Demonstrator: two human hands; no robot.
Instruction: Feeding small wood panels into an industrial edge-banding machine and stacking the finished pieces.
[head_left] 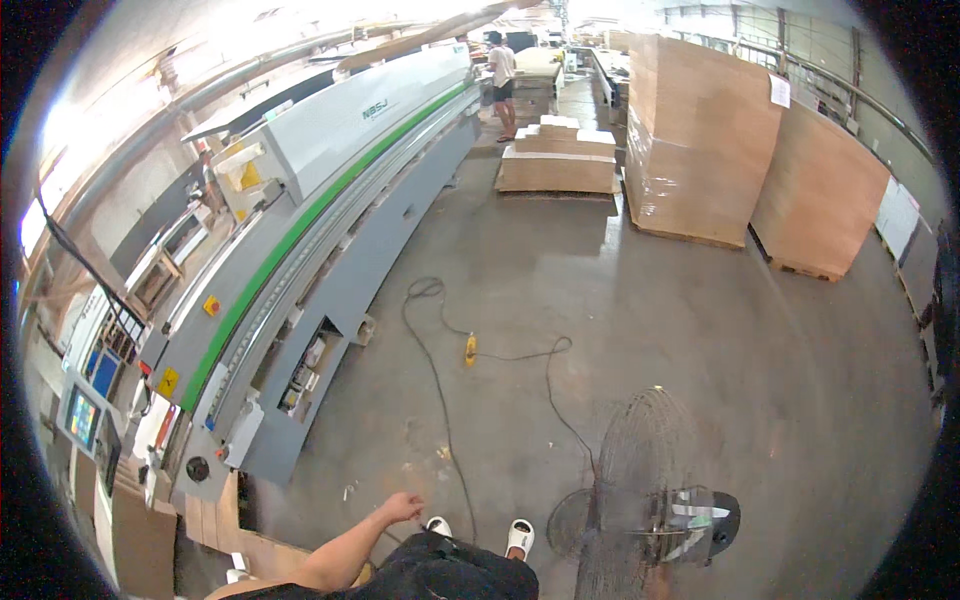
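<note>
My left hand [404, 507] is held low in front of my left thigh, above the white slipper [438, 527] on my left foot. Its fingers are curled in, and nothing shows between them. My right hand is out of the picture. Nearest on the right stands a black floor fan [640, 500] with a round wire cage, close to my right foot. On the left runs a long grey machine [370, 250] with a green stripe; a small control screen [82, 415] hangs at its near end.
A black cable [437, 390] loops over the grey floor to a yellow socket block [470, 349] and on towards the fan. Tall wrapped stacks of brown board [700, 140] stand at the far right. Beyond, a lower board stack [557, 170] sits near another person [502, 75].
</note>
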